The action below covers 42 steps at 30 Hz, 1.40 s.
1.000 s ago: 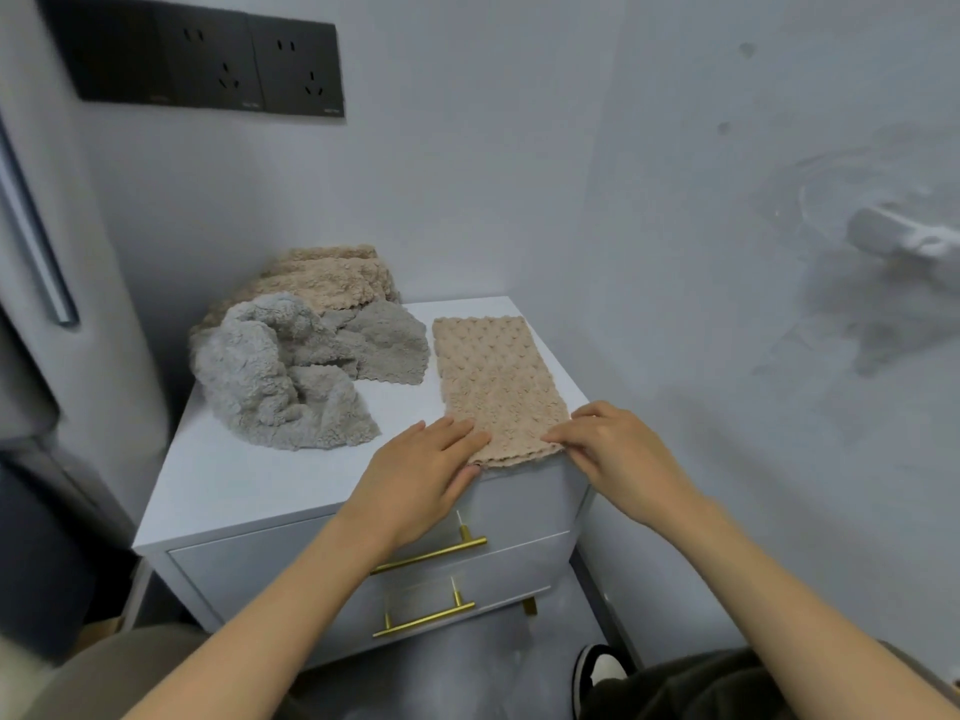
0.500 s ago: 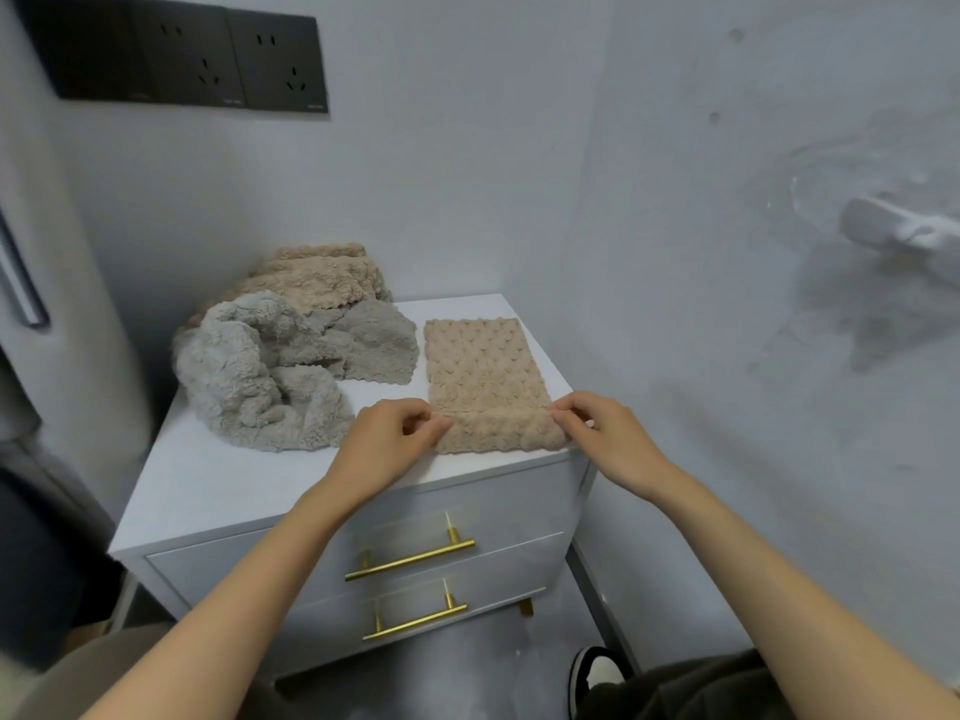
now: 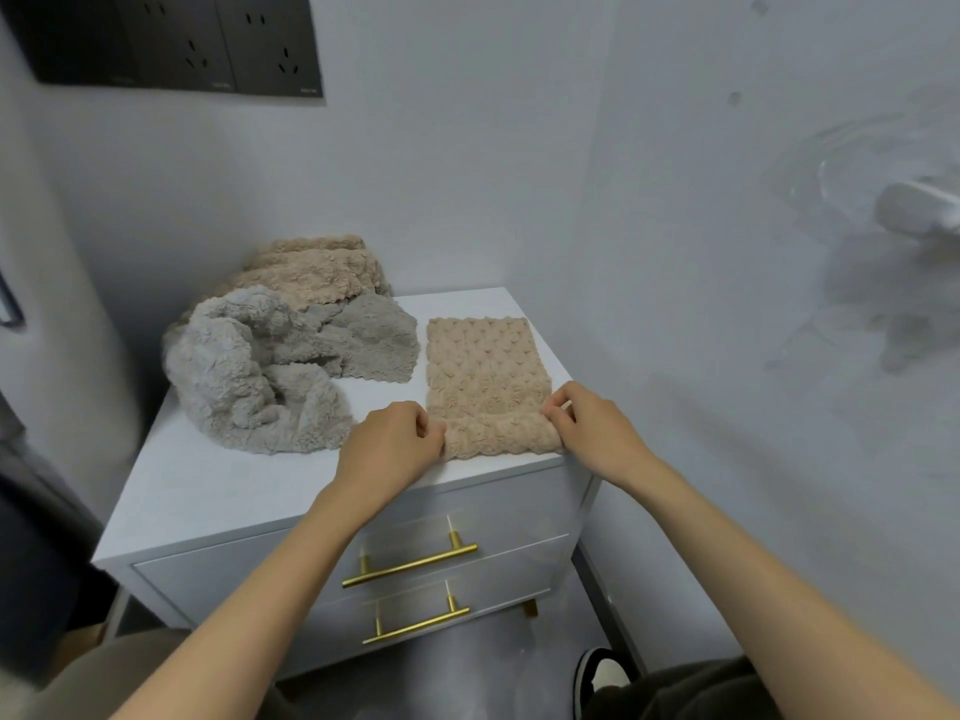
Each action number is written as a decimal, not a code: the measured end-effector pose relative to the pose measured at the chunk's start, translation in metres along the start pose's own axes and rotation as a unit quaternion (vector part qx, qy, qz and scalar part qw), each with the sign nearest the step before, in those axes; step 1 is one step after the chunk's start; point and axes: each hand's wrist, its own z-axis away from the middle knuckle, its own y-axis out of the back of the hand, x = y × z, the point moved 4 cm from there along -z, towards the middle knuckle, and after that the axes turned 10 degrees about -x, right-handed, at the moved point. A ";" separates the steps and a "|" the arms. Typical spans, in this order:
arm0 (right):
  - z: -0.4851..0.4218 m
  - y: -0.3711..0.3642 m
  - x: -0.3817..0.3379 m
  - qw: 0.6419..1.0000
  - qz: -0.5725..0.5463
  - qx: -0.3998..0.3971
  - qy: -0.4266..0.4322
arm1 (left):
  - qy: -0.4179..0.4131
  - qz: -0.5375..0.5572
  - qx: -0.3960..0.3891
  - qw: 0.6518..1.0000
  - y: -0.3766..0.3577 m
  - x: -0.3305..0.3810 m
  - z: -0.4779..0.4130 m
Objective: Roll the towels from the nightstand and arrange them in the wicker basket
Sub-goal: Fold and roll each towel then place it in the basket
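A beige bobbled towel (image 3: 483,366) lies flat on the right side of the white nightstand (image 3: 218,485), its near end curled into a short roll. My left hand (image 3: 395,444) pinches the roll's left end and my right hand (image 3: 592,428) pinches its right end. A crumpled grey towel (image 3: 249,387) is heaped at the left, a flatter grey towel (image 3: 374,335) lies behind it, and another beige towel (image 3: 311,267) is piled against the back wall. No wicker basket is in view.
The nightstand stands in a corner, walls close behind and to its right. It has two drawers with gold handles (image 3: 410,563). Dark wall sockets (image 3: 176,44) sit above left. My shoe (image 3: 602,678) and knees are on the floor below.
My hands went from lying flat on the beige towel's near edge to pinching it, and that edge has been turned over into a roll that moved slightly away from me.
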 end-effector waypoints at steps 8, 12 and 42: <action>0.006 -0.002 -0.008 0.983 0.147 0.105 0.039 | -0.196 -0.102 0.142 0.965 -0.003 0.014 0.009; 0.010 -0.004 -0.010 0.965 0.222 0.140 0.021 | -0.296 -0.115 0.105 0.942 -0.010 0.017 0.013; 0.034 0.000 -0.006 0.987 0.079 0.028 0.141 | -0.160 0.043 0.017 0.986 0.002 -0.007 0.004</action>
